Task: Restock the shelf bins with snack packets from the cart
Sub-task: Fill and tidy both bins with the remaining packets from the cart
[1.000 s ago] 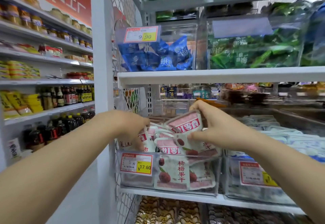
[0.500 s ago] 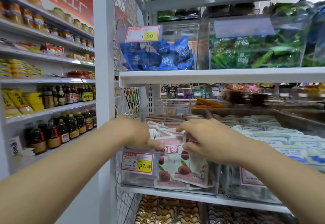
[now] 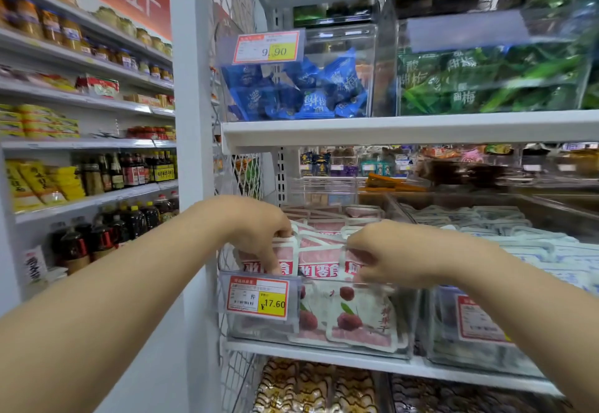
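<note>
- Head view, the step in hand: the left hand (image 3: pixel 259 234) and the right hand (image 3: pixel 389 257) are both down in the clear bin (image 3: pixel 259 330) on the middle shelf (image 3: pixel 324 359), seating the pink bayberry packets (image 3: pixel 319 263).
- The left hand's fingers curl downward and pinch the tops of the packets at the bin's left end, just above the price tag (image 3: pixel 257 296) marked 17.60.
- The right hand's fingers are curled round the packet tops at the right end, close to the bin's front rim.
- The packets stand upright in rows inside the bin, and a few more lie flat against its front wall.
- To do this well, I judge the hands should press the row down evenly and keep it square to the front wall. The printed faces should point outward, with nothing spilling into the neighbouring bin of pale blue packets (image 3: pixel 534 250).
- Letting go slowly should keep the front packets from tipping forward.
- The cart is out of view.
- Against the earlier frames: a second ago the right hand held one packet raised above the bin. Now both hands are lower, at the rim, and that packet sits among the others.
</note>
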Action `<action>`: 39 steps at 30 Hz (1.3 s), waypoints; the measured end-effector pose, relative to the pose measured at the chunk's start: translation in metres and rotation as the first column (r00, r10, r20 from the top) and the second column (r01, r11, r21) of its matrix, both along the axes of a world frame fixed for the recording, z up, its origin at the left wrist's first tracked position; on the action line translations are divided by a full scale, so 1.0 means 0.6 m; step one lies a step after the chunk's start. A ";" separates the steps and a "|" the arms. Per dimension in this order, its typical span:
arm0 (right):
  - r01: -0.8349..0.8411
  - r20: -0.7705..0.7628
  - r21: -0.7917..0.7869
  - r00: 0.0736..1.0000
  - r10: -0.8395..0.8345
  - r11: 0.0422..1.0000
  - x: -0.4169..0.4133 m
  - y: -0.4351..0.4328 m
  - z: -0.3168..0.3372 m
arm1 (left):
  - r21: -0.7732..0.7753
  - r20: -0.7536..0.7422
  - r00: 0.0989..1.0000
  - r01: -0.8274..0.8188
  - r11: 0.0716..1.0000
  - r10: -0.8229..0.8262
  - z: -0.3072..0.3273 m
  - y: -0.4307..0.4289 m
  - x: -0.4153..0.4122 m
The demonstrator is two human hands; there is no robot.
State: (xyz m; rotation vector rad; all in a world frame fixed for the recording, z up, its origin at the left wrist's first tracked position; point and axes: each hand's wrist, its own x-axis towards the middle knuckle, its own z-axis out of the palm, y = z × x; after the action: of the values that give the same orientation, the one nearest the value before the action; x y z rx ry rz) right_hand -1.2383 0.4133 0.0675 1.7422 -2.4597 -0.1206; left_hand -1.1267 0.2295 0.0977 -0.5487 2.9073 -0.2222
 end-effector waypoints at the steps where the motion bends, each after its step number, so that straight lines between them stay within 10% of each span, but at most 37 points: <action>1: -0.013 -0.018 0.034 1.000 0.014 0.999 0.001 -0.007 0.001 | 0.009 0.015 1.000 -0.001 1.000 0.001 -0.002 -0.002 -0.002; 14: 0.062 0.038 0.234 0.997 -0.073 0.970 -0.016 -0.022 0.027 | -0.022 0.080 0.997 0.024 0.999 -0.022 -0.007 0.004 -0.003; 21: 0.080 -0.038 -0.227 0.995 -0.090 0.971 0.003 -0.037 0.013 | 0.051 0.048 0.998 0.027 0.998 -0.030 -0.007 -0.010 0.010; 29: 0.065 -0.065 0.086 0.996 -0.059 0.994 0.029 -0.097 0.009 | -0.071 0.091 0.996 -0.001 0.997 0.008 -0.003 0.005 0.000; 39: 0.013 -0.264 -0.142 0.963 -0.051 0.990 0.026 -0.076 -0.015 | -0.087 0.124 0.991 0.058 0.995 -0.047 -0.003 0.013 -0.004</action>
State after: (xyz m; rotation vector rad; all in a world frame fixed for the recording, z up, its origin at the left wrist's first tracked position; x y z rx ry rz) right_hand -1.2230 0.3680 0.0583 1.5196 -2.2452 -0.1710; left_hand -1.1291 0.2375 0.0960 -0.4558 2.8054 -0.3828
